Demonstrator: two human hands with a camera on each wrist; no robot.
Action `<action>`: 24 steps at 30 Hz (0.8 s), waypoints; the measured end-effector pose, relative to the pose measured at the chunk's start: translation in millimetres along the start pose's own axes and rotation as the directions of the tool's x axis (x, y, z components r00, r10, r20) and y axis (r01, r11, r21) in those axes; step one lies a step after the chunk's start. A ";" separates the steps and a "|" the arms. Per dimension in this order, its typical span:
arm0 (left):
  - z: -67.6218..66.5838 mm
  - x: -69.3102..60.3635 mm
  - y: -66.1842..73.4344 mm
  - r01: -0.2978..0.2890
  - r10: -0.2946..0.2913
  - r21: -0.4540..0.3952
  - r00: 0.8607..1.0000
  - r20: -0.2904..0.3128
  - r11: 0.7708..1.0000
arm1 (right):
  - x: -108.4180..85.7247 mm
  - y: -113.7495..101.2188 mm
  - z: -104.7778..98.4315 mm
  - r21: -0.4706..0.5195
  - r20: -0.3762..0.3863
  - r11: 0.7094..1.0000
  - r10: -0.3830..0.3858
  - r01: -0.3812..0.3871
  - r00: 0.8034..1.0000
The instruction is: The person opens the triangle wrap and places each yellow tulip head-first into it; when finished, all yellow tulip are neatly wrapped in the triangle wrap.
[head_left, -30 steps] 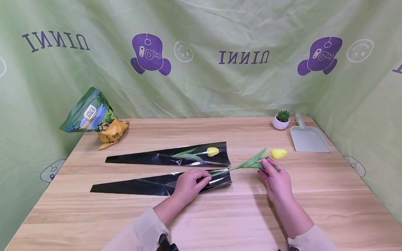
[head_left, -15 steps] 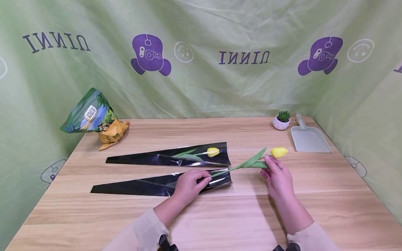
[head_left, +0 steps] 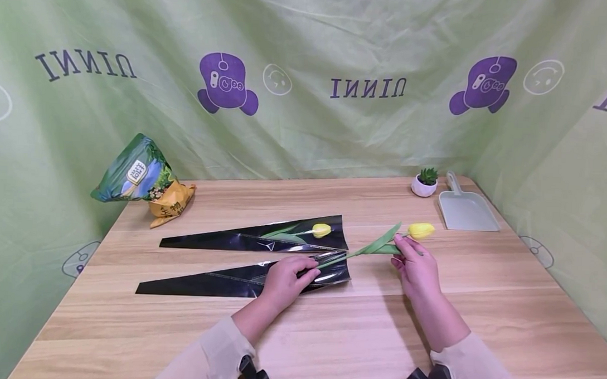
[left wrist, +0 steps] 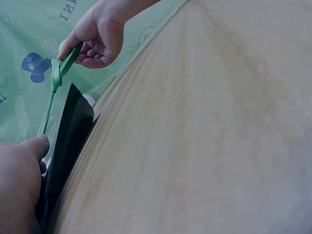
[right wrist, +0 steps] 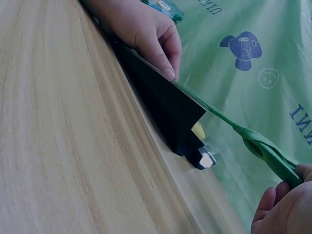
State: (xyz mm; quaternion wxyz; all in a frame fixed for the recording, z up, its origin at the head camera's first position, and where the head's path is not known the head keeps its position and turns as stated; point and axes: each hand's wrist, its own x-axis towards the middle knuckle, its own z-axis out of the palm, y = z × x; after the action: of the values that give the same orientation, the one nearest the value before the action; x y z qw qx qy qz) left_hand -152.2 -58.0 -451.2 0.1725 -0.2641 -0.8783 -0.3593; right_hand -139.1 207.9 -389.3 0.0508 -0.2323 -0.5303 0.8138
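Note:
A yellow tulip (head_left: 421, 231) with green leaves stretches between the two hands, its bloom to the right. Just below the bloom, the right hand (head_left: 420, 270) pinches the stem and a leaf. At the other end, the left hand (head_left: 286, 279) pinches the lower stem over the near black flower sleeve (head_left: 195, 284); whether it also grips the sleeve's film I cannot tell. The stem's tip is hidden by the left fingers. Behind lies a second black sleeve (head_left: 206, 240), with another yellow tulip (head_left: 321, 230) inside it. In the right wrist view the green stem (right wrist: 222, 116) runs along the sleeve's mouth.
On the wooden table (head_left: 358, 347), a green and orange bag (head_left: 143, 175) stands at the back left. A small potted succulent (head_left: 424, 182) and a grey dustpan (head_left: 467, 209) are at the back right. A printed green curtain (head_left: 305, 134) encloses the table's back and sides.
The right hand and the bloom rise slightly, then settle back a little lower. The near sleeve's mouth has lifted slightly at its upper edge. The left hand stays in place.

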 end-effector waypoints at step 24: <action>0.2 0.4 -0.4 -0.069 0.067 -0.028 0.995 -0.077 0.997 | -8.0 30.1 20.5 -0.081 0.011 0.996 0.032 -0.031 0.999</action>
State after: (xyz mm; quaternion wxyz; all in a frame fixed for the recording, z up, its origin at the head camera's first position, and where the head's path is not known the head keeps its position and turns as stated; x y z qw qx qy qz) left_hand -152.8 -57.9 -451.4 0.2140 -0.2823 -0.8561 -0.3762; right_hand -135.9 175.0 -406.7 0.0251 -0.2375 -0.5591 0.7940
